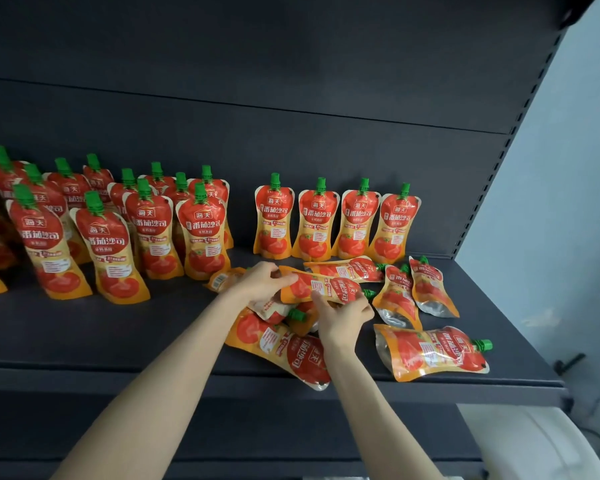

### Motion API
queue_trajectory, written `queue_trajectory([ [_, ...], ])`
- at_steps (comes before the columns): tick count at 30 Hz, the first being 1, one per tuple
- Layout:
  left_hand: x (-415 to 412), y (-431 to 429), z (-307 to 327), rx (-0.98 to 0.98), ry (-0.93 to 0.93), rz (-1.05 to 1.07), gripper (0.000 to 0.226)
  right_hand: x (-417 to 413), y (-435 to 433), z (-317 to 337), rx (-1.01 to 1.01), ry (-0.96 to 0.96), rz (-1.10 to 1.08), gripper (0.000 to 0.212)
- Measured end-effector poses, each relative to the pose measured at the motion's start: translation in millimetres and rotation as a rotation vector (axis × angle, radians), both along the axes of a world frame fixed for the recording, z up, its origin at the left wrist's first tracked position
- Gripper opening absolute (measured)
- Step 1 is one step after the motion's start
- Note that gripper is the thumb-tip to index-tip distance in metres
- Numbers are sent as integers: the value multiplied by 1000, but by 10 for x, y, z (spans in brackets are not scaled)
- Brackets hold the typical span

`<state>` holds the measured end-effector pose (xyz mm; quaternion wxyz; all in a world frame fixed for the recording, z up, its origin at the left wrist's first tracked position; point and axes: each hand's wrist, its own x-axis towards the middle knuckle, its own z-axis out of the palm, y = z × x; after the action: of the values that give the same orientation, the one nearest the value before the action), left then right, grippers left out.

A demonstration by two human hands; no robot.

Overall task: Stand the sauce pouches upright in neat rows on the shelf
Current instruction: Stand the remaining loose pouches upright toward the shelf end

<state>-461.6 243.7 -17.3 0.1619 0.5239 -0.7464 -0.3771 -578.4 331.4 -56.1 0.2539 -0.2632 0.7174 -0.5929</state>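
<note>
The left hand and right hand grip one sideways pouch, fingers curled on it. A dark shelf lies under them, a pale wall far right.

Dim, soft, fisheye-bent edges.

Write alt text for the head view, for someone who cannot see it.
The left hand and right hand grip a sauce pouch held sideways above a loose pile on a dark shelf. Behind it four pouches stand in a row, with more upright pouches grouped at the left.
</note>
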Motion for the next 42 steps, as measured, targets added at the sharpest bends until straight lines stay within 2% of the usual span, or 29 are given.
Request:
queue_trajectory([
  [3,-31,-11,-11,13,41,39,67,-16,27,14,-43,-7,-16,85],
  [7,17,79,-32,15,373,124,57,-77,48,116,-199,-44,-54,81],
  [11,32,141,-21,10,502,56,47,-227,-30,320,-401,-245,-74,75],
  [16,-218,111,-23,-3,554,-66,23,-534,-160,399,-235,-204,209,45],
  [18,-336,36,-49,-62,500,-87,16,-728,-180,377,-227,-190,201,39],
  [20,-450,-124,-102,-162,399,-63,21,-935,-198,359,-228,-99,147,38],
  [22,-586,-290,-176,-196,285,-49,32,-1107,-225,346,-209,6,108,37],
  [24,-736,-428,-260,-151,147,-63,46,-1225,-246,339,-184,103,96,36],
  [26,-872,-517,-341,-170,-53,-84,55,-1301,-257,320,-163,170,99,36],
  [29,-985,-583,-372,-278,-322,-71,63,-1389,-268,230,-135,170,98,38],
  [32,-1003,-626,-266,-216,-398,-72,77,-1431,-294,189,-130,156,108,40],
  [34,-965,-651,-195,-90,-352,-105,72,-1433,-305,192,-138,154,126,40],
  [36,-913,-639,-190,25,-215,-122,60,-1433,-298,204,-156,134,151,39],
  [42,-665,-513,-75,-63,186,-73,41,-1470,-209,297,-255,96,238,34],
])
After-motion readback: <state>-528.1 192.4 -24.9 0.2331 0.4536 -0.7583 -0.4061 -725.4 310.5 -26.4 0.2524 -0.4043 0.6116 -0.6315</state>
